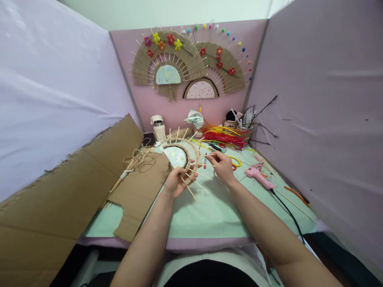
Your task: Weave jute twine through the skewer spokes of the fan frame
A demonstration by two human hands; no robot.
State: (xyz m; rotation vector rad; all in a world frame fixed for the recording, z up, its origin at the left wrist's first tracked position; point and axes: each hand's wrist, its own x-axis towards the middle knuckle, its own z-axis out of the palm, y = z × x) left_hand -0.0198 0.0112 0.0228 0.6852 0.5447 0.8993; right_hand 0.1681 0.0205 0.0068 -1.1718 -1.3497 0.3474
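Observation:
My left hand (pixel 176 182) grips the lower edge of a small half-round fan (pixel 195 153), thumb in front and fingers behind. The fan has a pale floral half-disc (pixel 176 156) with a dark rim, twine woven around it, and thin wooden sticks radiating outward. It is held tilted above the table. At the fan's right side, my right hand (pixel 222 164) is closed in a pinch by the stick tips. Whether it pinches a stick or the twine is too small to tell. Just left of this hand, a small red-tipped item (pixel 205 162) shows.
A pink glue gun (pixel 259 177) with a black cord lies at right. Behind are red and yellow pipe cleaners (pixel 224 137), a white bottle (pixel 158 126) and a pot of twigs (pixel 245 133). Cardboard (pixel 137 191) and loose twine (pixel 142 158) lie left. Two decorated fans (pixel 169 44) hang behind.

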